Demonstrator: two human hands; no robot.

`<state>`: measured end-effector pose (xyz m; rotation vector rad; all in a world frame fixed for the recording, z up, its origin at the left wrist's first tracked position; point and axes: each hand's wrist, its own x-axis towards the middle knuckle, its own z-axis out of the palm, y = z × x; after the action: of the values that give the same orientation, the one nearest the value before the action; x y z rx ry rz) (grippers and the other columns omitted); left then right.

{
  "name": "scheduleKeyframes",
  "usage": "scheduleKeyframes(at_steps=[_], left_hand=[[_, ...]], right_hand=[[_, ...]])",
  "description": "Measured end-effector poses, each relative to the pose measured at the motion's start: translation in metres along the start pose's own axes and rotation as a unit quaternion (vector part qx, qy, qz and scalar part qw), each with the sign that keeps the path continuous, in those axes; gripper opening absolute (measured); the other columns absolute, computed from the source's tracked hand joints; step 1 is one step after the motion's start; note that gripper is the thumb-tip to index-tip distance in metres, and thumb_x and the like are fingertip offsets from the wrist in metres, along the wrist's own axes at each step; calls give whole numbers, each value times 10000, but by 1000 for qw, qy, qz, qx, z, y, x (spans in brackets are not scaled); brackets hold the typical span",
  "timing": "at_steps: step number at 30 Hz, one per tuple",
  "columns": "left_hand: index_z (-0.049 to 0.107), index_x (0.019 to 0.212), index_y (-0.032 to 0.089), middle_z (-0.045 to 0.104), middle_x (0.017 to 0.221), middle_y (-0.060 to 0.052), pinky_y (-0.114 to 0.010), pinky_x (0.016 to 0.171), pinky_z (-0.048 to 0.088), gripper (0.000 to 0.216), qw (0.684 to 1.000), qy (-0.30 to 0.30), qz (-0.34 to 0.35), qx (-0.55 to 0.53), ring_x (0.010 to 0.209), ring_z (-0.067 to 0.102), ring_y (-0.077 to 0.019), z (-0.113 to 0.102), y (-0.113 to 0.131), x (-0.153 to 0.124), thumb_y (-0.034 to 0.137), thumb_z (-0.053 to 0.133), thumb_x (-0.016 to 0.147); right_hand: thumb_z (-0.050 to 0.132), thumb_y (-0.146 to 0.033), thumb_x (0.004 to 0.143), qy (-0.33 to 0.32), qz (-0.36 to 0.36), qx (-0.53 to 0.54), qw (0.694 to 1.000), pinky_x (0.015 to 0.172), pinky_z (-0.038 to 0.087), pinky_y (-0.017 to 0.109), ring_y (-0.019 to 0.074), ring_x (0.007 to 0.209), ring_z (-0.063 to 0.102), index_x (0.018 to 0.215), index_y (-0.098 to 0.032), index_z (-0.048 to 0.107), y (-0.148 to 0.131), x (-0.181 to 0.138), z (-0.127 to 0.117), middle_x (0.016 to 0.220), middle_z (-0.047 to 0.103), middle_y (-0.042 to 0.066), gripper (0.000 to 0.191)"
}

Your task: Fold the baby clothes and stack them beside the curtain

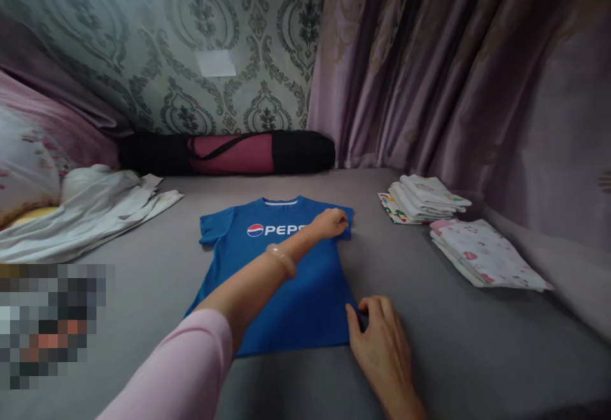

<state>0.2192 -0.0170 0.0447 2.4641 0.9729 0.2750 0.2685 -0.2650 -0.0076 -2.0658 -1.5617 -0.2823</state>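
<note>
A blue T-shirt with a white "PEPSI"-style print and a round red, white and blue logo lies spread flat, its neckline away from me. My left hand reaches across the shirt, its fingers closed at the sleeve on the right; the forearm, with a pale bangle, covers part of the print. By the lower right corner of the shirt rests my right hand, thumb and fingers apart and curved, the thumb at the shirt's side edge.
Folded white printed cloths are stacked at the right, with another folded pink-and-white pile nearer. Rumpled pale clothing lies at the left. A long black-and-pink bag lies along the wall. Purple curtains hang at the right.
</note>
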Motion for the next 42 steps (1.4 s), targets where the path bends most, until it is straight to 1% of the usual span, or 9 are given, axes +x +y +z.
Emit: scheduleKeyframes(at_steps=[6, 10, 15, 20, 26, 30, 34, 39, 42], left_hand=[[649, 1081, 65, 593, 1169, -236, -351, 893, 471, 384, 994, 42, -98, 29, 1093, 584, -306, 24, 17, 48, 370, 537, 876], [643, 1107, 32, 565, 1170, -271, -376, 904, 475, 481, 987, 57, -146, 22, 1130, 549, -352, 35, 23, 65, 408, 629, 808], [630, 1126, 8, 531, 1214, -277, -366, 932, 462, 359, 979, 77, -186, 1, 1183, 506, -340, 44, 26, 76, 234, 564, 855], [673, 1047, 67, 603, 1137, -240, -377, 943, 453, 287, 973, 90, -204, -58, 1140, 559, -299, 44, 21, 81, 50, 486, 830], [698, 902, 126, 688, 917, -142, -298, 812, 499, 157, 940, 139, -234, -204, 964, 641, -242, 22, -10, 80, 160, 582, 803], [677, 854, 123, 646, 685, -50, -228, 635, 498, 135, 892, 157, -255, -339, 701, 637, -154, -6, -33, 70, 188, 560, 836], [651, 908, 125, 607, 636, -6, -213, 587, 491, 118, 834, 174, -275, -446, 569, 586, -101, -33, -59, 49, 183, 562, 856], [617, 1021, 124, 641, 868, -58, -263, 669, 524, 185, 775, 200, -320, -507, 734, 626, -137, -48, -95, 22, 251, 572, 894], [566, 1147, 147, 603, 1100, -78, -352, 767, 540, 292, 755, 200, -347, -518, 907, 616, -173, -45, -112, 6, 324, 552, 915]], right_hand=[[392, -434, 938, -25, 21, 17, 999, 644, 458, 380, 225, 701, 575, 750, -248, 432, -2, -2, -1, 776, 539, 69, 268], [422, -438, 919, -7, 32, 26, 999, 644, 480, 388, 252, 756, 601, 884, -235, 454, 2, -4, 6, 898, 572, 115, 208], [485, -417, 891, -17, -4, 10, 1000, 625, 484, 382, 253, 741, 618, 810, -250, 464, 14, -5, 16, 893, 592, 109, 187], [458, -410, 906, -43, -20, 36, 998, 603, 489, 328, 209, 692, 630, 720, -249, 478, 19, -4, 19, 837, 607, 72, 247], [425, -504, 912, -108, 75, 117, 984, 477, 453, 251, 168, 573, 639, 742, -252, 503, 15, 0, 12, 719, 641, 11, 314], [430, -548, 898, -147, 121, 162, 968, 457, 455, 249, 180, 508, 637, 772, -260, 518, 2, 0, 5, 601, 639, -16, 326], [449, -498, 904, -116, 90, 201, 968, 550, 520, 246, 192, 664, 695, 905, -254, 561, -15, -1, 3, 813, 715, 27, 268], [450, -324, 911, -83, 0, 213, 974, 692, 567, 265, 200, 876, 692, 1080, -239, 550, -40, -7, 8, 1014, 703, 68, 214], [393, -128, 853, -85, -77, 206, 972, 749, 572, 305, 205, 917, 669, 1162, -229, 533, -52, -10, 8, 1010, 692, 65, 355]])
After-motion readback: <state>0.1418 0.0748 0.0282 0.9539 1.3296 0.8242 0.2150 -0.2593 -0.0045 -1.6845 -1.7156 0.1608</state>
